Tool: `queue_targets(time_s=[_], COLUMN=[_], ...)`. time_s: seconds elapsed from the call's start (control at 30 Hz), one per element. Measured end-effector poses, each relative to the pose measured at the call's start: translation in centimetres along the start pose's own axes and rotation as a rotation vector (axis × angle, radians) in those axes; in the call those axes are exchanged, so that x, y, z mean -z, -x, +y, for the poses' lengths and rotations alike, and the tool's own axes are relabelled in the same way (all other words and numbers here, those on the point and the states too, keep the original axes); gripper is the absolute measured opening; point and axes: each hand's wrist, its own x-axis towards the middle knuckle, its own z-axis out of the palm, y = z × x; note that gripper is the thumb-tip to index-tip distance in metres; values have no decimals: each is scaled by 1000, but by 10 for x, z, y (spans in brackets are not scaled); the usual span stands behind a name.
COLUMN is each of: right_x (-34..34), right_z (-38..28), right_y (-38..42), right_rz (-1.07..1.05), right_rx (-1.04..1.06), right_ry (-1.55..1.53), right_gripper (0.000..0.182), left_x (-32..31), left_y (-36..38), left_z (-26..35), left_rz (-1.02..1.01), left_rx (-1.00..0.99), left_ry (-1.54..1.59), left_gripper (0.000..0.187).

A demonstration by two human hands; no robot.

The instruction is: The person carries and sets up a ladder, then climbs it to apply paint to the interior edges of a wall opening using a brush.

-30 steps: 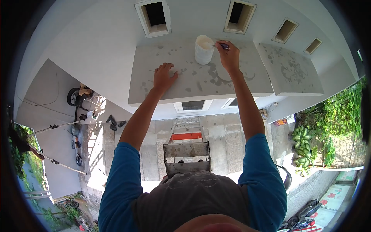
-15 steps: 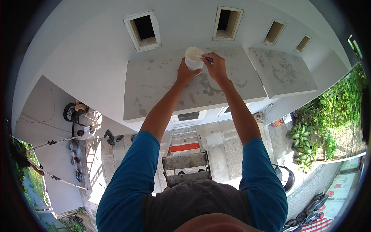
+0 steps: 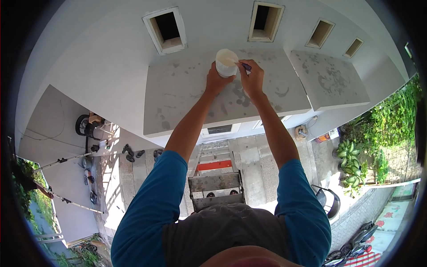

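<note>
Looking down from your own height, you see nearest the grey shirt and blue sleeves, then the top steps of a ladder (image 3: pixel 215 182) directly below you, with paved ground (image 3: pixel 262 164) beyond it, potted plants (image 3: pixel 351 164) at the right and a scooter (image 3: pixel 89 122) at the left. Farther out lies a flat concrete ledge (image 3: pixel 187 95), grey and blotched with darker patches; a second such ledge (image 3: pixel 329 80) sits to its right. Past both rises a white wall (image 3: pixel 106 49) pierced by a row of rectangular vent openings (image 3: pixel 165 27).

Both your arms reach straight out over the near ledge. Your left hand (image 3: pixel 216 80) is wrapped around the near side of a white bucket (image 3: pixel 226 62), fingers closed against its wall. Your right hand (image 3: pixel 252 76) is just right of the bucket, fingers pinched together on a small dark-handled tool (image 3: pixel 246 67) whose tip points at the bucket's rim. The bucket stands upright at the far edge of the ledge, between the two hands, close under the wall.
</note>
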Motion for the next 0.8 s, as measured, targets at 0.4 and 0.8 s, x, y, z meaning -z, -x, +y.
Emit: queue_targets(time_s=[0.4,0.8], right_x=[7,14], right_z=[-5,-63], right_y=[-2,-10], right_rz=[573,511], right_rx=[-750,-820], right_ry=[-577,-1031], right_gripper=[19,26], left_x=[9,152], left_y=[2,-35], left_z=[1,-46], left_rz=[-30,65], left_rx=[-94,-123], left_ry=[82,-37], left_gripper=[116,28])
